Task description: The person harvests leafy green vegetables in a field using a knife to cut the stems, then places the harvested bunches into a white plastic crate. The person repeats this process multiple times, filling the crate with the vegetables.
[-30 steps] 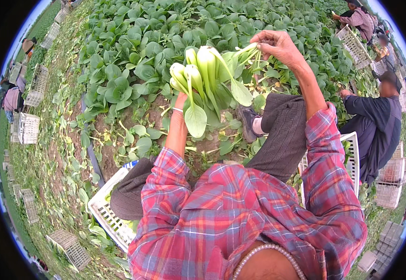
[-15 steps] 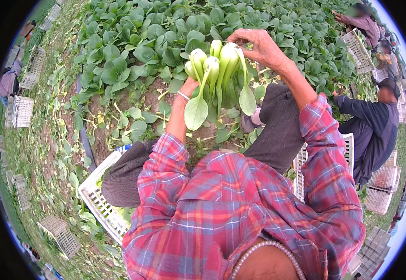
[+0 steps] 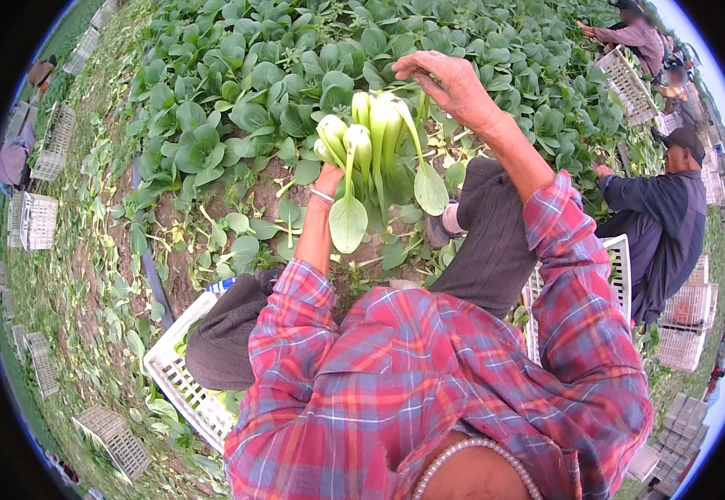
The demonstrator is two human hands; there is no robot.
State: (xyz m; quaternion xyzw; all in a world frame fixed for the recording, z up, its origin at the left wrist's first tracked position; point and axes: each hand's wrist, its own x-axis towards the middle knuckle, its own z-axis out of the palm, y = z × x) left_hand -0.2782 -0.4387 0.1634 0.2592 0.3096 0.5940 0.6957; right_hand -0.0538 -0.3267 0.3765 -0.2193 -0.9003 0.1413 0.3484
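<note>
A bunch of bok choy (image 3: 379,137) hangs with its pale stem bases up and its leaves down. My left hand (image 3: 327,180) is closed around its left side, mostly hidden behind the stems, with a pale bracelet at the wrist. Two loose outer leaves droop at the front and right of the bunch. Just above and to the right of the stem bases is my right hand (image 3: 454,87), its fingers stretched out and slightly bent. A thin green stalk shows beneath these fingers; whether they touch it I cannot tell.
Growing bok choy (image 3: 296,50) fills the ground ahead. A white crate (image 3: 180,367) stands by my left knee, another (image 3: 619,258) at my right. Cut leaves litter the soil. A co-worker (image 3: 662,217) crouches at the right; more crates (image 3: 112,437) stand around.
My right hand has come off the stem bases and moved slightly up and left. The bunch in my left hand has shifted a little left and down.
</note>
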